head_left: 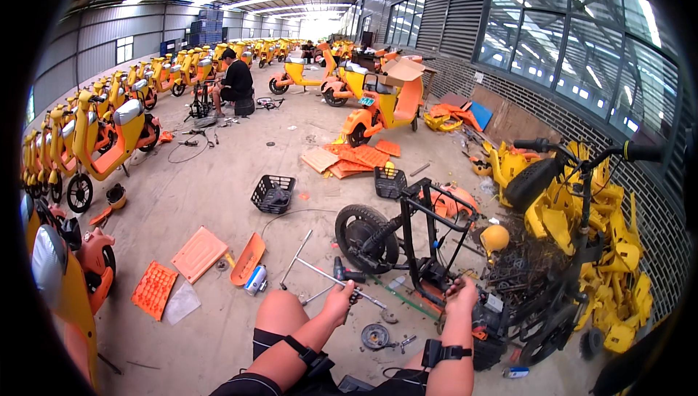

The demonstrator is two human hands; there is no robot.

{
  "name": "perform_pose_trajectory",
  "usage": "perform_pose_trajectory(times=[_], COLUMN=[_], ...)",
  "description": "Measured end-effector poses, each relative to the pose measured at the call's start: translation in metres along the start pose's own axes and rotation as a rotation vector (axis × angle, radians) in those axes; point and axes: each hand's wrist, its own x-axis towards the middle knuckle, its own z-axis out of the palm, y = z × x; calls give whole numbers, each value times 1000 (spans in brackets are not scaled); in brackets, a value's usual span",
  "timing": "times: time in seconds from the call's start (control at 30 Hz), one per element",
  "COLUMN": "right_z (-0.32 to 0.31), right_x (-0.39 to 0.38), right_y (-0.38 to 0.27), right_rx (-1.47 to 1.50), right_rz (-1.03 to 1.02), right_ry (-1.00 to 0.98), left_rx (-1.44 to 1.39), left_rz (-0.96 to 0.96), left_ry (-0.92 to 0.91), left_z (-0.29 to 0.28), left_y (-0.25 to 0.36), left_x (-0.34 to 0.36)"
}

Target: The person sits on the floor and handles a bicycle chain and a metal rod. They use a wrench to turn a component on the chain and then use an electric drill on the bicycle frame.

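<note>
My left hand point(338, 303) is closed around the shaft of a long metal T-handle wrench point(317, 269), its crossbar pointing away to the left. My right hand point(461, 296) has its fingers curled beside the lower part of a stripped black scooter frame point(411, 240); what those fingers hold, if anything, is too small to make out. A black rear wheel point(366, 237) is still mounted on the frame, and the handlebar point(589, 160) rises at the right. On the floor just beyond my left hand lies a black power drill point(347, 271). A round metal part point(375, 336) lies between my forearms.
Yellow body panels point(618, 265) heap along the right wall, beside a pile of dark small parts point(520, 272). Black baskets point(273, 194), orange panels point(199, 253) and a can point(256, 280) lie ahead. Scooters point(109, 134) line the left; a person point(236, 80) sits farther back.
</note>
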Motion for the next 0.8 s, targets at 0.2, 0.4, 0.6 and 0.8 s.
perform_pose_trajectory(times=[0.2, 0.4, 0.6, 0.8], right_z=[37, 47, 54, 65], right_x=[-81, -141, -133, -154], right_y=[66, 84, 73, 52], right_rx=[-1277, -1855, -1876, -1806], right_rz=[-595, -376, -347, -430], right_ry=[-636, -972, -857, -692], left_rx=[65, 171, 199, 296], left_rz=[49, 40, 92, 2], left_ry=[-37, -106, -248, -220], left_z=[7, 24, 36, 37], left_y=[-5, -13, -24, -8], left_x=[6, -3, 5, -2])
